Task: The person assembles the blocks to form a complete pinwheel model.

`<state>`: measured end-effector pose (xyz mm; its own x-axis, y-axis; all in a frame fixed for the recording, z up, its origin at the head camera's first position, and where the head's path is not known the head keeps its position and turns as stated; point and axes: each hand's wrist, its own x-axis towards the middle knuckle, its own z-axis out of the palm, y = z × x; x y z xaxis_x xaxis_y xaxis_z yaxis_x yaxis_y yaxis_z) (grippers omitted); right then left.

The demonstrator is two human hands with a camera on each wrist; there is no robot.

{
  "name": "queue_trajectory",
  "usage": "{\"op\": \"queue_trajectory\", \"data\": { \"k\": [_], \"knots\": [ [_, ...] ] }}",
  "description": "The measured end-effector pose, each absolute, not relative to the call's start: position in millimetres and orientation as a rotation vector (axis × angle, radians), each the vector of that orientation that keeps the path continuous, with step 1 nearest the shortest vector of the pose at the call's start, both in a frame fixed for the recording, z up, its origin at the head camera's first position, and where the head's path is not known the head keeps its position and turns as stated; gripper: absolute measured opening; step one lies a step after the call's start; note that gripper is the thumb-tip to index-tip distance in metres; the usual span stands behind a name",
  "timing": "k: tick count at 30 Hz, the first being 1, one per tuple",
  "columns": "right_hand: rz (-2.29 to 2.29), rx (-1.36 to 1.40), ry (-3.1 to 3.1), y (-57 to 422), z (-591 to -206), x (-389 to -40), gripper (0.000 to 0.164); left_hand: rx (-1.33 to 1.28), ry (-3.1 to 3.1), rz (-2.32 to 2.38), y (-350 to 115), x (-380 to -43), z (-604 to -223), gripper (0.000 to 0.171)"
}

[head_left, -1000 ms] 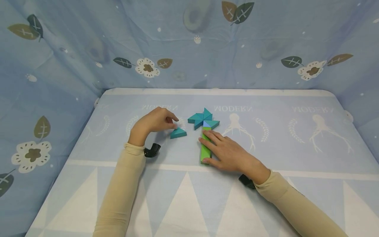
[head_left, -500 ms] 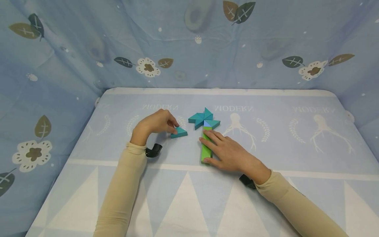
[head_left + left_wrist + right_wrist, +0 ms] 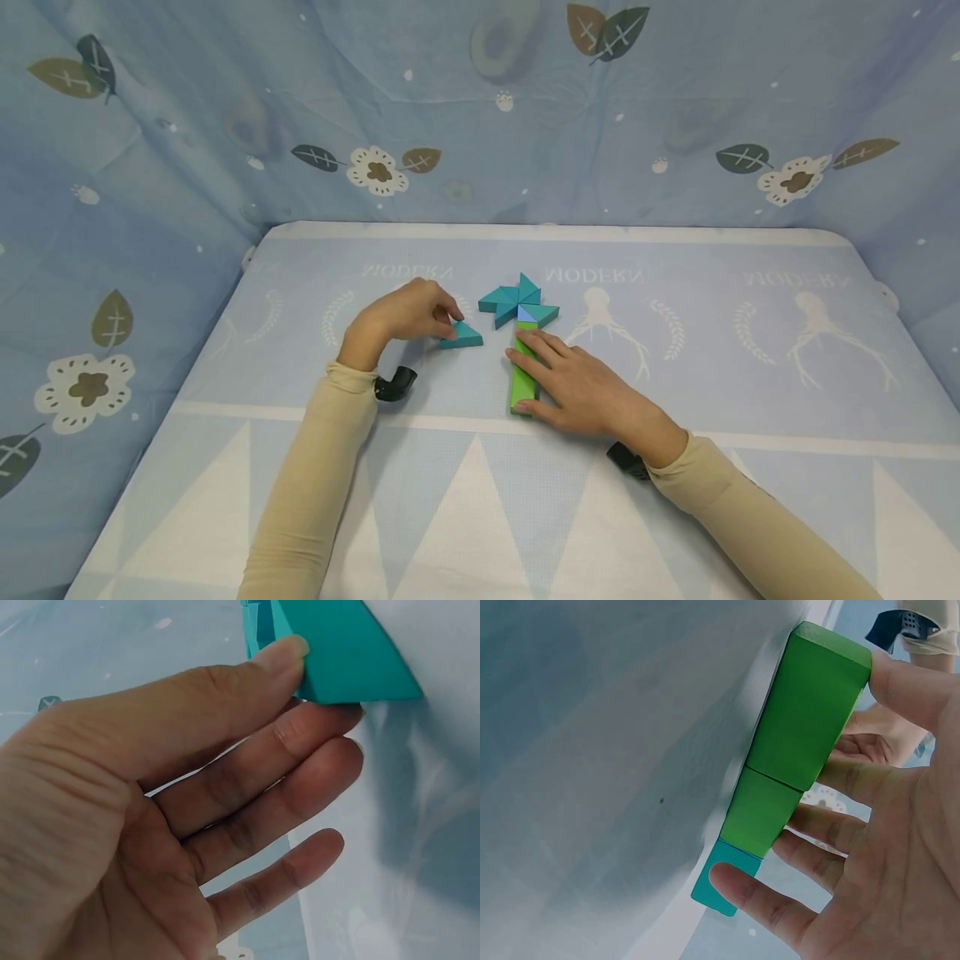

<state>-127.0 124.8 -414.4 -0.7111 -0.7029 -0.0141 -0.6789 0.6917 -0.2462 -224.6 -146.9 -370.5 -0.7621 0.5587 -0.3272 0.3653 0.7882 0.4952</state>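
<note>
In the head view, my left hand (image 3: 408, 312) pinches a teal triangular block (image 3: 467, 336) low over the table, left of the pinwheel. Its thumb and forefinger hold one corner of the block (image 3: 349, 656) in the left wrist view, and the other fingers extend loosely. My right hand (image 3: 581, 392) rests on a strip of green blocks (image 3: 522, 385), fingers fairly straight across it and thumb at its near end. Two green blocks (image 3: 806, 705) stand end to end in the right wrist view, with a teal block beyond. Several teal triangles form a pinwheel (image 3: 506, 302) above the strip.
A pale blue and white patterned cloth covers the table (image 3: 480, 508). Blue patterned curtains (image 3: 480, 108) hang behind it and along the left side. Black camera mounts (image 3: 396, 384) sit at both wrists.
My left hand has closed on the teal triangular block and moved it slightly right, toward the pinwheel. The right hand stays on the green strip.
</note>
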Motion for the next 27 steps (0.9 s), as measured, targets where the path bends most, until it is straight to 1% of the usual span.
{"op": "queue_trajectory", "data": {
  "k": [10, 18, 24, 27],
  "knots": [
    [-0.344, -1.144, 2.789, 125, -414, -127, 0.069, 0.716, 2.515, 0.576, -138, -223, -374, 0.027],
    [-0.339, -1.145, 2.793, 125, -414, -126, 0.069, 0.795, 2.539, 0.561, -130, -221, -376, 0.024],
    [-0.336, -1.144, 2.789, 125, -414, -126, 0.069, 0.794, 2.540, 0.576, -124, -219, -377, 0.031],
    [-0.342, -1.147, 2.788, 126, -414, -126, 0.068, 0.805, 2.552, 0.564, -121, -217, -376, 0.029]
  ]
}}
